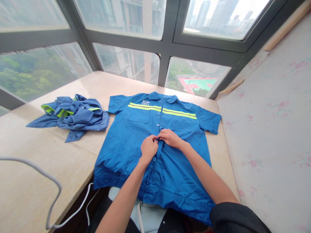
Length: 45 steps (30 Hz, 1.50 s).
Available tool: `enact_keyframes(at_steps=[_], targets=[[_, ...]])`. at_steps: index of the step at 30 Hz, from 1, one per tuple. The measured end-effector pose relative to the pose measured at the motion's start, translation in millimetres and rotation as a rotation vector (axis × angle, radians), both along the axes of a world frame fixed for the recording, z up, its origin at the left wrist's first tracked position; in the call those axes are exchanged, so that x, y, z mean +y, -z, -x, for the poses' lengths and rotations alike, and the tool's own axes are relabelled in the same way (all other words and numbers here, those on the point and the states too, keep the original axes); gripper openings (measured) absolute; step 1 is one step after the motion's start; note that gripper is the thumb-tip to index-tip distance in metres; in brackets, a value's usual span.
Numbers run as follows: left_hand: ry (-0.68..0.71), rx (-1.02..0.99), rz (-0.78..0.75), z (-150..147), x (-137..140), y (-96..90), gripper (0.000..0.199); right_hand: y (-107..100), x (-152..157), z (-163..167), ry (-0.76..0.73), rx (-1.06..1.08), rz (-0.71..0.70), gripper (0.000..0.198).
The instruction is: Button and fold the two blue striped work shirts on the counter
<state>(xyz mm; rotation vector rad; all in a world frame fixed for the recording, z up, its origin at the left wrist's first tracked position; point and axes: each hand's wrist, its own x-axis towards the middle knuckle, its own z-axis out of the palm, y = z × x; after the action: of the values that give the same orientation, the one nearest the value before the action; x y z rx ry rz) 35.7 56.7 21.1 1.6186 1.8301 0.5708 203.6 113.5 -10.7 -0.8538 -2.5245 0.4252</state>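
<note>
A blue short-sleeved work shirt (126, 145) lies front side up, its collar toward the window and its hem hanging over the near edge. Yellow-green reflective tape crosses its chest. At the middle of the front placket, my left hand (149, 148) and my right hand (170, 138) meet, both pinching the fabric there. Whatever button lies between the fingertips is hidden. Just below my left hand, a blue button (154, 159) shows on the placket. More buttons run up the placket above the hands, toward the collar.
A crumpled blue garment with yellow-green strips (80, 116) lies on the pale stone ledge (80, 165) to the left. A white cable (52, 181) loops at the lower left. Grey-framed windows (167, 45) stand behind; a flowered wall (264, 129) bounds the right.
</note>
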Motion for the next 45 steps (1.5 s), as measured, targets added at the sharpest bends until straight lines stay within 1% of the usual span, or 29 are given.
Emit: enact_keyframes(at_steps=[4, 11, 16, 22, 25, 29, 32, 35, 38, 41, 45], targets=[[-0.012, -0.025, 0.022, 0, 3, 0.5, 0.024, -3, -1, 1, -0.001, -0.019, 0.011, 0.017], [-0.005, -0.036, 0.023, 1, 6, 2.0, 0.024, -4, -4, 2, 0.039, -0.031, -0.026, 0.015], [-0.002, -0.043, 0.026, 1, 7, 1.8, 0.025, 1, -10, 4, 0.124, 0.011, -0.043, 0.014], [-0.017, -0.028, 0.039, -1, 6, -0.2, 0.027, 3, -12, 8, 0.233, 0.152, 0.016, 0.016], [-0.019, -0.017, 0.041, -1, 6, -0.9, 0.027, 4, -13, 8, 0.270, 0.202, 0.014, 0.017], [-0.003, -0.039, 0.028, 2, 6, -0.9, 0.026, 4, -16, 9, 0.332, 0.195, -0.008, 0.016], [0.026, -0.094, 0.010, 5, 6, 0.5, 0.021, 2, -16, 11, 0.295, 0.113, 0.000, 0.008], [0.023, -0.126, -0.014, 7, 6, 4.8, 0.019, -1, -15, 9, 0.255, 0.066, 0.024, 0.009], [0.010, -0.142, -0.026, 10, 8, 11.0, 0.019, -3, -14, 6, 0.204, 0.070, 0.035, 0.006], [0.005, -0.167, -0.016, 12, 9, 16.0, 0.020, -3, -14, 2, 0.151, 0.090, 0.040, 0.009], [-0.001, -0.179, -0.025, 12, 9, 18.1, 0.023, -6, -16, 3, 0.143, 0.087, 0.045, 0.006]])
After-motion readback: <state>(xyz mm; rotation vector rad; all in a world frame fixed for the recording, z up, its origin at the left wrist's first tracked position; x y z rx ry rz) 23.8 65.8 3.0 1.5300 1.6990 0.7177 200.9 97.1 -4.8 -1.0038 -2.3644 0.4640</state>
